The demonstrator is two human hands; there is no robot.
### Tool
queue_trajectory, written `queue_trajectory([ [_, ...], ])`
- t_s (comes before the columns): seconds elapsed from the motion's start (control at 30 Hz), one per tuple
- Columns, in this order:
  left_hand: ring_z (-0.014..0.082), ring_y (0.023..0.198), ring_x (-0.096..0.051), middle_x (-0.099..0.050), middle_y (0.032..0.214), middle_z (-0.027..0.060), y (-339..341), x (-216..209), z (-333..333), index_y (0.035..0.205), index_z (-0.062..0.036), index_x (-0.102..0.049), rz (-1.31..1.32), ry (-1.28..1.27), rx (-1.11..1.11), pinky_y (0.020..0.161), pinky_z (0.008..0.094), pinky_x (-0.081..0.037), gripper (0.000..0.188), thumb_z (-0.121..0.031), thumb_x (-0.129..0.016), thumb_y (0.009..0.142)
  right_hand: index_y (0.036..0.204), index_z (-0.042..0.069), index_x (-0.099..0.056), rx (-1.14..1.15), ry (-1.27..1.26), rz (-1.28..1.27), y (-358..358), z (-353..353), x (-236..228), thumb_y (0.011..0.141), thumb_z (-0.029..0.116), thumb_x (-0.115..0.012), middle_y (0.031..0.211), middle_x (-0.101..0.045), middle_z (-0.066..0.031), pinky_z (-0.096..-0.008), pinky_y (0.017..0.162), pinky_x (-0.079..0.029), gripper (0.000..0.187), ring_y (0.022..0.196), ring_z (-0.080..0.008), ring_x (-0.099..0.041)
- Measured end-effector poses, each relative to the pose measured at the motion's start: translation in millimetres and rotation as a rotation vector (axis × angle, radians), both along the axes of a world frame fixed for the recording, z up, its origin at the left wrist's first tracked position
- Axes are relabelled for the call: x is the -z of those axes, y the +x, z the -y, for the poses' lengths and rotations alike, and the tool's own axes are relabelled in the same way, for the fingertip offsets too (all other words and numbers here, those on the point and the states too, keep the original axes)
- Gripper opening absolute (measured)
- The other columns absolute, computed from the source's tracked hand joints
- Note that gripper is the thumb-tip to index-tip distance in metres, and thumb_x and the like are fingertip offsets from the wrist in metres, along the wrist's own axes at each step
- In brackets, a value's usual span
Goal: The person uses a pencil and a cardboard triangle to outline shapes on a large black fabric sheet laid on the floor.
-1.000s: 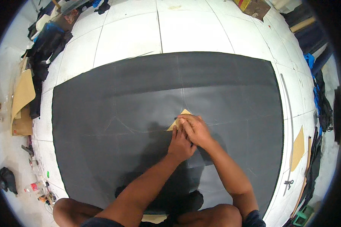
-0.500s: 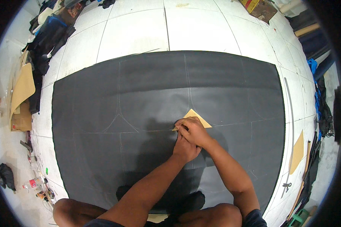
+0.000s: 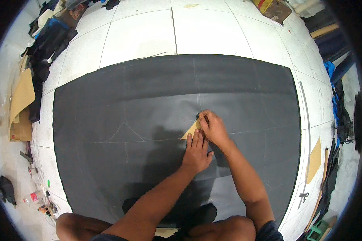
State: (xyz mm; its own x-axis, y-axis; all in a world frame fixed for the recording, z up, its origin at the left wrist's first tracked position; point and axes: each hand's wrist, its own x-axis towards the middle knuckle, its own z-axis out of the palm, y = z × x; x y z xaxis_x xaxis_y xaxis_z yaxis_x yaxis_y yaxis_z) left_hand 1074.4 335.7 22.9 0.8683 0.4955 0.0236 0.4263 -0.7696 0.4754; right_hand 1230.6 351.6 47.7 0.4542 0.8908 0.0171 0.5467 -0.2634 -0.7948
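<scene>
A large dark grey sheet of material (image 3: 96, 168) lies across the white floor, marked with thin pale lines. On it, near the middle, rests a small tan triangular template (image 3: 191, 129), partly covered by my hands. My left hand (image 3: 197, 154) lies flat with fingers apart, its fingertips on the template's lower edge. My right hand (image 3: 214, 127) is closed in a pinch at the template's upper corner. Something small and dark shows at its fingertips, too small to name. Pale drawn lines run up from the template and away to both sides.
A long thin metal strip (image 3: 306, 120) lies along the sheet's right edge, with another tan template piece (image 3: 314, 160) beside it. Dark cloth (image 3: 52, 38) is heaped at the far left, near a cardboard box (image 3: 21, 130). A worn box (image 3: 272, 10) stands far right.
My right hand has moved up from above the left hand to the template's upper corner. My left hand's fingers have straightened and spread onto the template's lower edge.
</scene>
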Motion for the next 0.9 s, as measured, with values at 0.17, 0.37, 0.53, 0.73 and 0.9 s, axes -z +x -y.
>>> queue_trajectory([
  [0.17,0.0424,0.153,-0.022,-0.030,0.161,0.0277,1,-9,-1,0.150,0.0052,-0.042,-0.108,-0.008,-0.006,0.125,0.0610,-0.014,0.076,-0.044,-0.059,0.095,0.107,0.001,-0.065,0.124,-0.029,0.028,1,0,3,0.101,0.019,-0.058,0.101,-0.071,-0.0228,-0.0500,0.082,-0.054,0.020,0.093,-0.0438,-0.068],
  [0.37,0.0416,0.155,-0.019,-0.025,0.163,0.0271,2,-11,-4,0.152,0.0047,-0.040,-0.144,-0.022,0.007,0.125,0.0609,-0.013,0.077,-0.044,-0.058,0.095,0.108,0.003,-0.065,0.209,-0.020,0.006,-4,2,-1,0.101,0.017,-0.059,0.097,-0.071,-0.0228,-0.0498,0.080,-0.055,0.018,0.091,-0.0446,-0.068],
  [0.53,0.0479,0.151,-0.024,-0.029,0.159,0.0341,2,-4,-3,0.147,0.0085,-0.044,-0.054,-0.001,0.004,0.122,0.0651,-0.018,0.076,-0.040,-0.064,0.092,0.108,0.003,-0.065,0.223,0.015,0.003,-6,6,4,0.101,0.017,-0.058,0.097,-0.071,-0.0230,-0.0489,0.080,-0.055,0.017,0.091,-0.0442,-0.068],
  [0.73,0.0496,0.150,-0.026,-0.031,0.157,0.0352,0,-1,-2,0.149,0.0078,-0.042,-0.059,0.000,0.027,0.120,0.0677,-0.017,0.079,-0.041,-0.065,0.090,0.111,0.002,-0.064,0.178,0.000,0.043,-8,10,8,0.100,0.014,-0.058,0.103,-0.070,-0.0225,-0.0493,0.081,-0.055,0.017,0.094,-0.0442,-0.068],
  [0.9,0.0492,0.151,-0.024,-0.030,0.158,0.0341,2,-4,-2,0.151,0.0067,-0.039,-0.025,0.000,0.026,0.120,0.0684,-0.017,0.081,-0.039,-0.066,0.089,0.109,0.002,-0.064,0.096,0.098,0.162,-8,22,8,0.100,0.012,-0.058,0.101,-0.070,-0.0207,-0.0466,0.080,-0.055,0.015,0.091,-0.0429,-0.068],
])
